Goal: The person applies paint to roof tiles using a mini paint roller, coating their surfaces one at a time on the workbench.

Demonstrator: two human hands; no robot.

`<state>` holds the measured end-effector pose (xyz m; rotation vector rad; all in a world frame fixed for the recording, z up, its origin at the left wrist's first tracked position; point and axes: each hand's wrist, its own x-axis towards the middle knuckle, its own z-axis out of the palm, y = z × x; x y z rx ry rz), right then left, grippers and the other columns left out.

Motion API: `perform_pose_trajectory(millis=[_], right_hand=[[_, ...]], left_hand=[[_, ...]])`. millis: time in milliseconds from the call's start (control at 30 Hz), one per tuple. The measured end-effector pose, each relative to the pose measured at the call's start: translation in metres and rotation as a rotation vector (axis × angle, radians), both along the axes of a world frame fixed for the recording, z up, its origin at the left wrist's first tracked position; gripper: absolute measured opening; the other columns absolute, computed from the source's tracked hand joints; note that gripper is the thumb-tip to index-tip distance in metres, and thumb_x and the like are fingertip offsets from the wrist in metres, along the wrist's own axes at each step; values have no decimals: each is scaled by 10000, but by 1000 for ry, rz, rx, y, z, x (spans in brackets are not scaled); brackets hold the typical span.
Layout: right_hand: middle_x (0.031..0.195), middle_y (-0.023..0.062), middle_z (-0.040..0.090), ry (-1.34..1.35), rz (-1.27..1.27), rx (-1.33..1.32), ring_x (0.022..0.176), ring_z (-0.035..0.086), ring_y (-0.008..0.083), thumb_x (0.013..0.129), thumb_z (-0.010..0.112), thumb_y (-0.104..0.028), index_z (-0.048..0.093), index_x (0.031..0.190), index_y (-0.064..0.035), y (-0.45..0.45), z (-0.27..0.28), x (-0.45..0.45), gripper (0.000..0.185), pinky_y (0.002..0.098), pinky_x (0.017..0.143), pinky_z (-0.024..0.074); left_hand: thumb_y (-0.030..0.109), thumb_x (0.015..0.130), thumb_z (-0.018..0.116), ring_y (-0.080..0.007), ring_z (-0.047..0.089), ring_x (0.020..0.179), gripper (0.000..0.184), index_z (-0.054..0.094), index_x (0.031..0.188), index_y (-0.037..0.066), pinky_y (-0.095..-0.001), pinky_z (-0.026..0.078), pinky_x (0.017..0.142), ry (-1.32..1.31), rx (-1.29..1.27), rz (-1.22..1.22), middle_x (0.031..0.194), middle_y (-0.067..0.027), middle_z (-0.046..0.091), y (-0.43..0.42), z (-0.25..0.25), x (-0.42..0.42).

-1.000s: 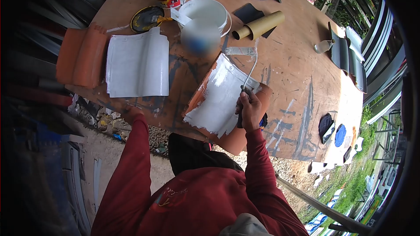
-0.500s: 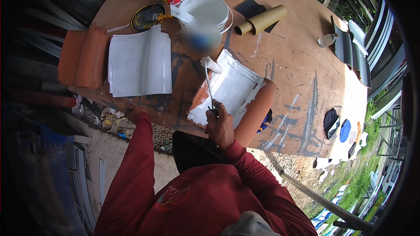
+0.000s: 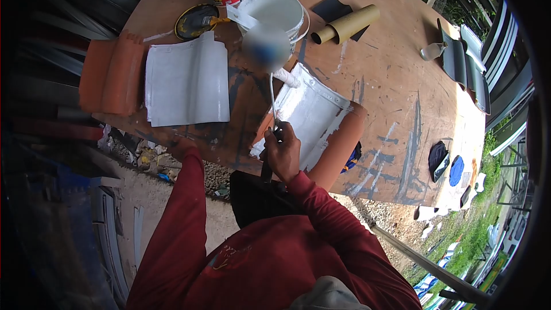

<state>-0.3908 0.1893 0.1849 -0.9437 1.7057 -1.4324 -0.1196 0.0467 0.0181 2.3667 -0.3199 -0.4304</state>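
The right hand (image 3: pixel 283 152) is curled into a firm grip, its wrist (image 3: pixel 295 173) just behind the fingers (image 3: pixel 270 143). The right arm (image 3: pixel 338 212), sleeved, slants back and outward to the right from those fingers. Well to their left and about level is the left hand (image 3: pixel 183 147), its own fingers too dim to read, the left arm (image 3: pixel 185 212) reaching nearly straight behind it.
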Motion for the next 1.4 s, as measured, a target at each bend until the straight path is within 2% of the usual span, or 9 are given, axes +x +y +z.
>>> perform_pose_trajectory(millis=[267, 533, 600, 700, 800, 933, 967, 1267, 1400], right_hand=[[714, 107, 634, -295, 96, 131, 500, 627, 150, 971, 602, -76, 515, 1210, 68, 49, 18, 31, 292, 317, 429, 480], [724, 115, 614, -184, 192, 249, 512, 612, 156, 978, 586, -103, 486, 1255, 62, 58, 15, -30, 338, 314, 452, 484], [779, 183, 667, 102, 411, 345, 605, 672, 269, 945, 610, -101, 560, 1207, 48, 93, 14, -36, 306, 398, 588, 536], [853, 216, 686, 202, 588, 383, 710, 695, 363, 911, 624, -89, 593, 1203, 21, 124, 24, -46, 314, 438, 675, 543], [850, 187, 696, 588, 659, 38, 641, 693, 285, 900, 616, -51, 590, 1248, -16, 135, 20, -74, 351, 377, 541, 520], [766, 165, 636, 997, 587, 328, 643, 662, 341, 887, 619, -55, 657, 1175, -66, 143, 63, -116, 290, 445, 539, 500], [770, 159, 606, 1071, 580, 362, 663, 664, 352, 890, 540, -49, 658, 1169, -65, 147, 65, -125, 304, 458, 553, 511], [804, 177, 638, 1001, 511, 139, 647, 652, 374, 848, 548, -60, 685, 1158, -67, 89, 15, -97, 339, 458, 573, 515], [813, 170, 644, 1027, 553, 240, 674, 657, 369, 850, 562, -72, 678, 1195, -77, 90, 28, -111, 364, 456, 589, 516]], left_hand=[[468, 947, 420, -468, 661, 1037, 610, 482, 1237, -65, -550, 548, 877, -13, 43, 11, 1153, -324, 641, 0, 8, -4], [471, 949, 444, -465, 672, 999, 599, 488, 1233, -54, -542, 560, 854, -34, 36, 16, 1135, -311, 650, 0, -8, 3], [467, 949, 442, -467, 667, 1011, 598, 485, 1228, -60, -541, 559, 860, 5, -6, 14, 1141, -314, 644, 2, -3, 1], [463, 948, 441, -467, 662, 1022, 599, 475, 1230, -64, -541, 559, 864, 0, 13, -13, 1147, -317, 638, 0, -15, 7], [457, 944, 445, -469, 662, 1019, 601, 464, 1239, -67, -544, 559, 862, -25, 28, 10, 1140, -318, 638, -2, -11, 6], [449, 938, 453, -471, 664, 1012, 605, 447, 1253, -68, -547, 560, 855, 4, 30, -14, 1136, -319, 639, -1, -10, 6], [446, 936, 455, -470, 663, 1017, 608, 441, 1255, -71, -548, 559, 857, 11, 16, -12, 1137, -319, 638, 0, -9, 6], [451, 934, 455, -464, 670, 1011, 616, 425, 1257, -74, -545, 564, 847, -29, 26, -10, 1125, -319, 640, 0, -6, 4], [456, 940, 447, -466, 670, 1013, 613, 442, 1247, -76, -543, 565, 850, -20, 31, -14, 1129, -321, 639, -2, -3, 2]])
